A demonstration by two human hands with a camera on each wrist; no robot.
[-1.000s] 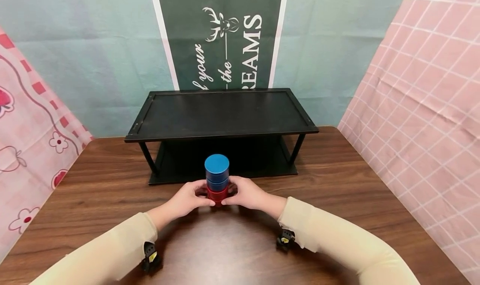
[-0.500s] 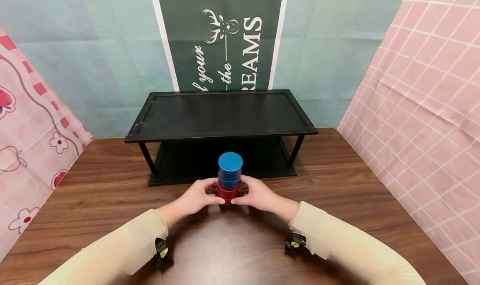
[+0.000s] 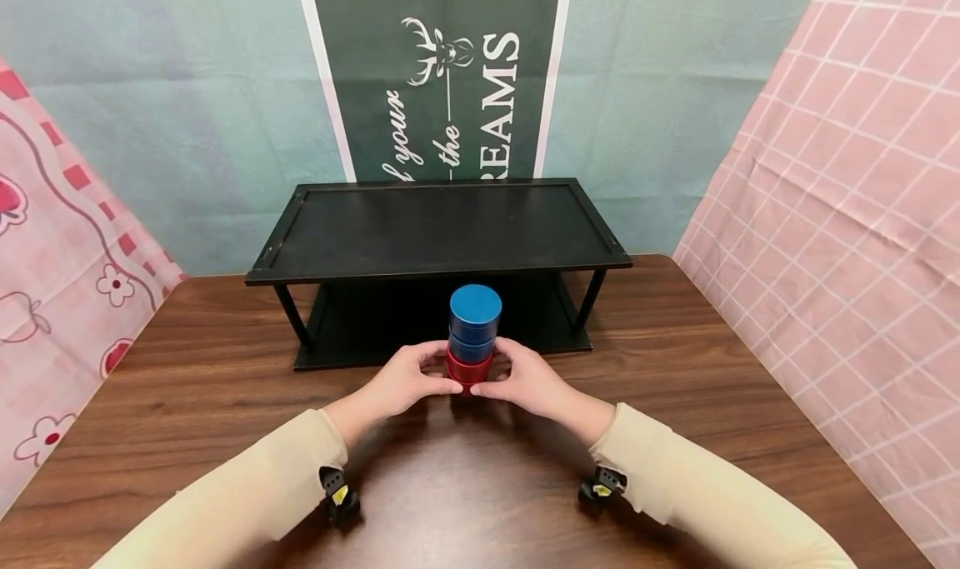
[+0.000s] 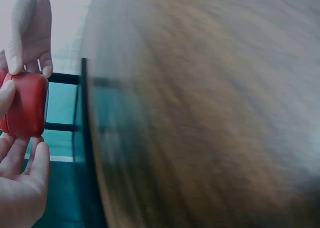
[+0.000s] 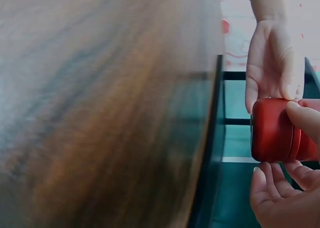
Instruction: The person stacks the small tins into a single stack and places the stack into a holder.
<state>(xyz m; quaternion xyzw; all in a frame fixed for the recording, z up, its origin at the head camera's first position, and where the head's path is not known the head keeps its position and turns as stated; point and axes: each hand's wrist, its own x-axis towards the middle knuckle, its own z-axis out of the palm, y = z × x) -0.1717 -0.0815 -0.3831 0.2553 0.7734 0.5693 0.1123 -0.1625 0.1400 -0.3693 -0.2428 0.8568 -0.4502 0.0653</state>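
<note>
Between both hands is an upright stack of two round lidded metal tins, a blue tin (image 3: 476,306) on top of a red tin (image 3: 469,369). My left hand (image 3: 401,377) grips the red tin from the left, thumb on its near side. From the right, my right hand (image 3: 534,379) holds the same tin, with the two thumbs almost meeting at the front. Both wrist views show the red tin (image 4: 29,105) held clear of the tabletop, a gap below its base. The far fingers are partly hidden behind the stack in the head view.
A black two-level rack (image 3: 450,227) stands just behind the tins, its lower shelf (image 3: 337,336) close to the table. The brown wooden table (image 3: 712,402) extends to both sides and in front. Patterned cloths (image 3: 847,219) hang around it.
Both hands have carried the stacked tins to the right across the front of the rack, and most recently a little upward as well. The grip stays the same.
</note>
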